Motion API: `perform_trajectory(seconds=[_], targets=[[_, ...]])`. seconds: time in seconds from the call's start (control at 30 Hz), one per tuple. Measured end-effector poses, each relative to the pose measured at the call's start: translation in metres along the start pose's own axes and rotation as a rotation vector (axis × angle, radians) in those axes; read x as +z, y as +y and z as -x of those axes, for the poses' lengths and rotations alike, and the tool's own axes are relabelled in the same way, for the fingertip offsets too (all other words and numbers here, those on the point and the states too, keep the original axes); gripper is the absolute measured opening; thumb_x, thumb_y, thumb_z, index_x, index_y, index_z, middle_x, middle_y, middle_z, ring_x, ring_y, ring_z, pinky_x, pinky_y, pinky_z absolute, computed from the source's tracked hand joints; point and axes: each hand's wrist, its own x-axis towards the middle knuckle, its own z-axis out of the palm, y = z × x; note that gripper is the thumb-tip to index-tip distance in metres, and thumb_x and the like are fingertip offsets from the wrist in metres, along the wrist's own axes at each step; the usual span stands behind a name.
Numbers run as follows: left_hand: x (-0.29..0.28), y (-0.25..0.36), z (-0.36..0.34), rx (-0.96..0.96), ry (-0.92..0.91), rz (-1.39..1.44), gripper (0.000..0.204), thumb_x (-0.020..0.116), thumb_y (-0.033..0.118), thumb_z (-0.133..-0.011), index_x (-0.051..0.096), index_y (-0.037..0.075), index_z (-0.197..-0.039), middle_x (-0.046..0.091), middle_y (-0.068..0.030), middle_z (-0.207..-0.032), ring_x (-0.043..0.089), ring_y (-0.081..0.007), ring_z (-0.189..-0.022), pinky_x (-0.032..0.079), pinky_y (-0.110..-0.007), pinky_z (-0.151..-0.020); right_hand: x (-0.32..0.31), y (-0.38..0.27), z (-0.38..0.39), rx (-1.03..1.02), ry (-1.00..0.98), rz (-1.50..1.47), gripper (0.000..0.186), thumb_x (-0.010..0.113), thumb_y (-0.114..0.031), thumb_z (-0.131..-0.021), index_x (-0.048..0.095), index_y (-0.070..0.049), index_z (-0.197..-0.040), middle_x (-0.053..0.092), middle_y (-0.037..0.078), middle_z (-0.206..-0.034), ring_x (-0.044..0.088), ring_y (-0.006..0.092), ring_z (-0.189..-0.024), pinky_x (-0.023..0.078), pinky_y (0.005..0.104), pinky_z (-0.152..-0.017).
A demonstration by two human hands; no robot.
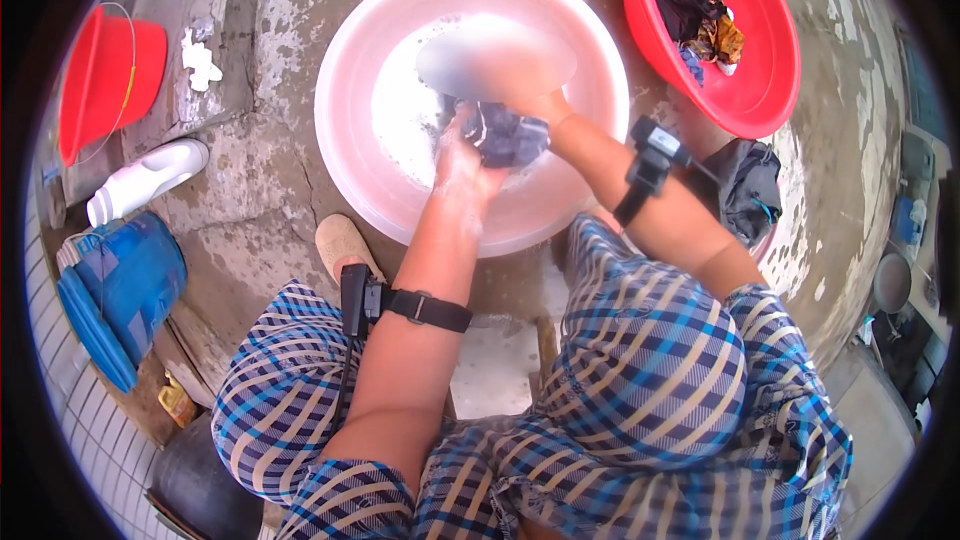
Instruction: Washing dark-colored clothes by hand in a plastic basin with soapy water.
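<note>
A wide pink basin [350,50] with soapy water sits on the concrete floor in front of me. Over its middle, both hands grip a dark wet cloth [508,135]. My left hand [462,155], covered in suds, holds its left side. My right hand [535,90], partly blurred, holds its upper right side. Black straps with small devices wrap both forearms. My knees in blue checked fabric frame the lower view.
A red basin [770,90] with dark and yellow clothes stands at the upper right, a dark garment [745,190] beside it. At the left are a red bucket [105,80], a white plastic bottle [145,180] lying down and a blue container [125,285]. A beige slipper [340,245] is below the pink basin.
</note>
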Motion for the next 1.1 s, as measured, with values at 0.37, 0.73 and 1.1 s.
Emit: perform_trajectory(seconds=[0.37,0.73,1.1], targets=[[-0.017,-0.009,-0.003,0.114,-0.295,-0.214,0.047,0.038,0.049,-0.097,0.048,0.013,-0.126,0.055,-0.0083,-0.119,0.055,-0.0229,-0.109,0.049,-0.044,-0.087,0.017,0.012,0.017,-0.379,-0.17,0.33,0.02,0.065,-0.026,-0.079,0.065,-0.009,-0.088,0.063,0.012,-0.084,0.062,0.0325,-0.074,0.051,0.0409,-0.069],[0.015,-0.017,0.015,0.12,0.217,-0.264,0.037,0.045,0.034,-0.094,0.051,0.012,-0.124,0.059,-0.0052,-0.101,0.06,-0.0216,-0.089,0.051,-0.042,-0.07,0.019,0.02,0.009,-0.484,-0.228,0.515,0.019,0.061,-0.026,-0.081,0.061,-0.013,-0.094,0.061,0.008,-0.074,0.064,0.0271,-0.067,0.054,0.0377,-0.062],[0.026,0.0,0.018,0.063,0.234,-0.447,0.039,0.04,0.035,-0.099,0.049,0.006,-0.125,0.056,-0.0104,-0.113,0.057,-0.0207,-0.097,0.051,-0.038,-0.075,0.009,0.0,0.002,-0.444,-0.147,0.417,0.018,0.066,-0.027,-0.082,0.066,-0.01,-0.087,0.062,0.008,-0.08,0.061,0.0213,-0.067,0.051,0.0325,-0.062]])
